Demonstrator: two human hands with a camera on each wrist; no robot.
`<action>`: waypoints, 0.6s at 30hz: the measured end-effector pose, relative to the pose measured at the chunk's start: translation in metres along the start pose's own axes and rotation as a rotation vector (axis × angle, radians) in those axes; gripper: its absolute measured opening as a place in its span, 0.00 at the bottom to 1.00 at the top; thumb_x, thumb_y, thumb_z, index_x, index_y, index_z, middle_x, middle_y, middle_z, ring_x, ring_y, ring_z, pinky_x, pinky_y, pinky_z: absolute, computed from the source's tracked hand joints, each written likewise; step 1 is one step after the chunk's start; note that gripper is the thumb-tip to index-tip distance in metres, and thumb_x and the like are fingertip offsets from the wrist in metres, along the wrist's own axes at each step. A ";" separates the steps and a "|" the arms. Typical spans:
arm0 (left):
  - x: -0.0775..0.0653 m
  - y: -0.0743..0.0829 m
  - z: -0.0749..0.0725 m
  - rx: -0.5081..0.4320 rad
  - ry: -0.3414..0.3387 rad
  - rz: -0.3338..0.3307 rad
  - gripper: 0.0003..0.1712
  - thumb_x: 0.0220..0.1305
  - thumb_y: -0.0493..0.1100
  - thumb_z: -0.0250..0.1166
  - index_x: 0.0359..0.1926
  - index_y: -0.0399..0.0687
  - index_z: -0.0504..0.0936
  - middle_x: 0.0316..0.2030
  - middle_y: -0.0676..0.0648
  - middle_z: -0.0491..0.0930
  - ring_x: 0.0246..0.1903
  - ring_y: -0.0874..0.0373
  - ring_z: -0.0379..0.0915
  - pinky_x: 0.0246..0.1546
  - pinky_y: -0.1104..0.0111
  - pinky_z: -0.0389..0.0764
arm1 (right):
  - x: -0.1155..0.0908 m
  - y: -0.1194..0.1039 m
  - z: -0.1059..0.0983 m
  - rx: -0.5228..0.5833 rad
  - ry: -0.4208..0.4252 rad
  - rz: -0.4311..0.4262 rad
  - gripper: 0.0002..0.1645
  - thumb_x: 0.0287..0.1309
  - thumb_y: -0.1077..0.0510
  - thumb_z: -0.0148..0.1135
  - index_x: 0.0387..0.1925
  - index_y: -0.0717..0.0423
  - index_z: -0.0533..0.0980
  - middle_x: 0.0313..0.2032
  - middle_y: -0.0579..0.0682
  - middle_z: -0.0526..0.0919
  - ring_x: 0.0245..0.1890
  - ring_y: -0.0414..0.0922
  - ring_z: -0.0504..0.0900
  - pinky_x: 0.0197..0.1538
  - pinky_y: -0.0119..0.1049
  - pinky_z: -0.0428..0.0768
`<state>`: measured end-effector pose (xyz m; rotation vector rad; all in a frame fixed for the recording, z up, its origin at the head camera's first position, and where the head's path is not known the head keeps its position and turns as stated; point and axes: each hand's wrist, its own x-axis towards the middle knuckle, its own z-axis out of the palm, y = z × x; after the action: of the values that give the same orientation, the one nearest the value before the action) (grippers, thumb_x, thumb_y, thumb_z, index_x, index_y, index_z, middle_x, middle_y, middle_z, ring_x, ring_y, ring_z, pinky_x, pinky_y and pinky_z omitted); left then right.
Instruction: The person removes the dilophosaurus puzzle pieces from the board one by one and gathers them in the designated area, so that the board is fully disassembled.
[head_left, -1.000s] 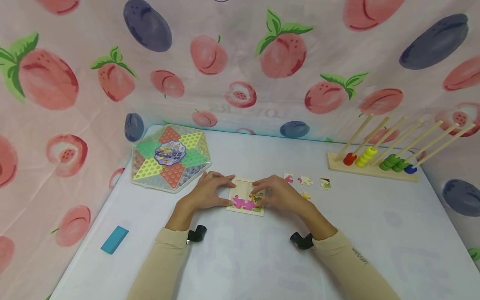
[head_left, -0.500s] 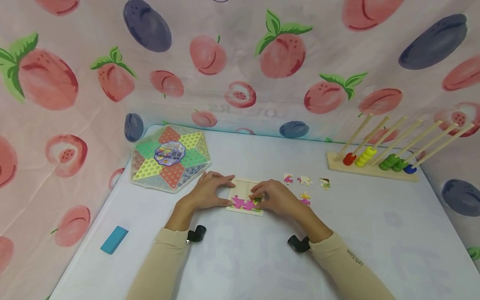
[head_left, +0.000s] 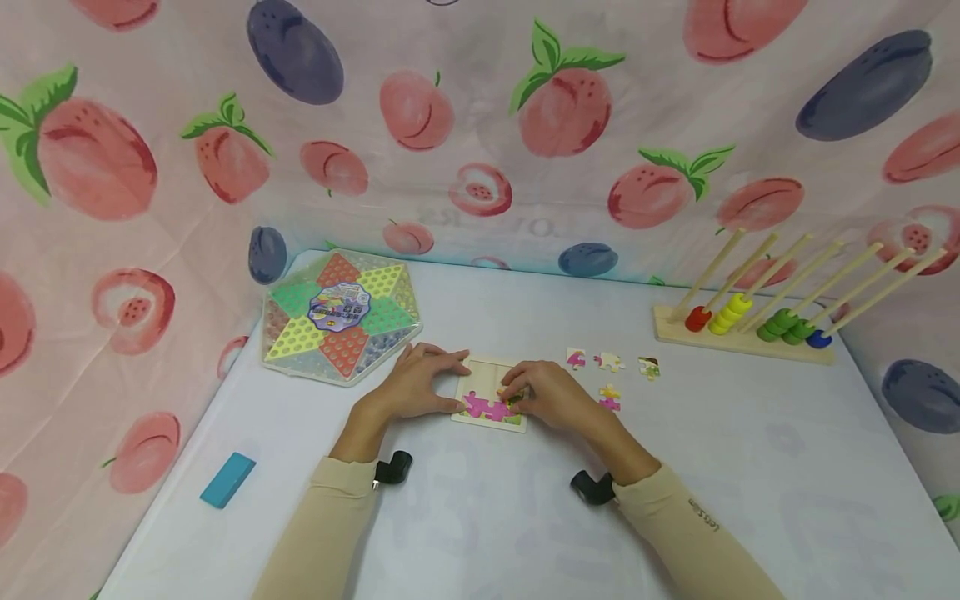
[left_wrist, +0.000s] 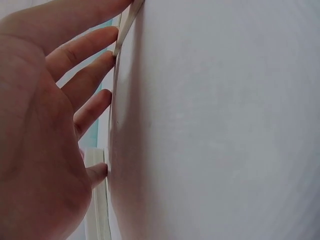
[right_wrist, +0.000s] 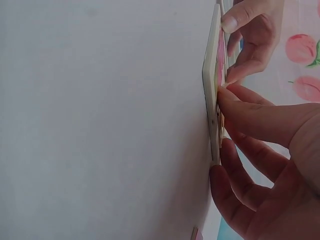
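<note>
A small wooden puzzle tray (head_left: 474,382) lies on the white table, with pink pieces (head_left: 486,408) filling part of its lower row. My left hand (head_left: 412,387) steadies the tray's left side, thumb low and forefinger near the upper corner. In the left wrist view its fingers (left_wrist: 82,85) are spread and fairly straight. At the tray's right side, my right hand (head_left: 551,396) pinches a yellow-and-green puzzle piece (head_left: 514,399) between thumb and forefinger, low over the tray. The fingers hide most of that piece. In the right wrist view the tray (right_wrist: 211,70) appears edge-on.
Several loose puzzle pieces (head_left: 610,362) lie right of the tray. A Chinese checkers board (head_left: 390,315) sits at the back left, and a wooden bead-counting rack (head_left: 738,337) at the back right. A blue block (head_left: 228,480) rests near the table's left edge. Fruit-print cloth hangs behind.
My right hand has shifted slightly left and down over the tray's right side, uncovering more of a loose puzzle piece behind it. The left hand and tray have stayed put.
</note>
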<state>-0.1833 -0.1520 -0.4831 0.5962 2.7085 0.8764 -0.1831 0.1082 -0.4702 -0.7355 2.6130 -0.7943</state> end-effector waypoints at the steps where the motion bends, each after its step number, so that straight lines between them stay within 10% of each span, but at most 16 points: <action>1: 0.000 0.000 0.000 0.002 0.001 0.000 0.29 0.52 0.51 0.79 0.58 0.59 0.85 0.72 0.56 0.72 0.69 0.50 0.63 0.79 0.37 0.43 | 0.000 0.000 0.000 0.004 0.001 0.004 0.10 0.55 0.61 0.75 0.40 0.48 0.90 0.51 0.48 0.87 0.60 0.50 0.80 0.68 0.53 0.77; 18: 0.000 0.001 0.001 0.004 0.011 0.004 0.29 0.52 0.50 0.79 0.57 0.58 0.85 0.72 0.55 0.73 0.68 0.50 0.63 0.78 0.36 0.43 | 0.000 0.003 0.001 0.034 0.027 -0.052 0.10 0.53 0.62 0.76 0.38 0.47 0.90 0.49 0.45 0.85 0.55 0.48 0.81 0.64 0.49 0.81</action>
<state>-0.1823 -0.1512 -0.4837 0.5991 2.7208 0.8781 -0.1836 0.1100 -0.4722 -0.7915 2.6071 -0.8670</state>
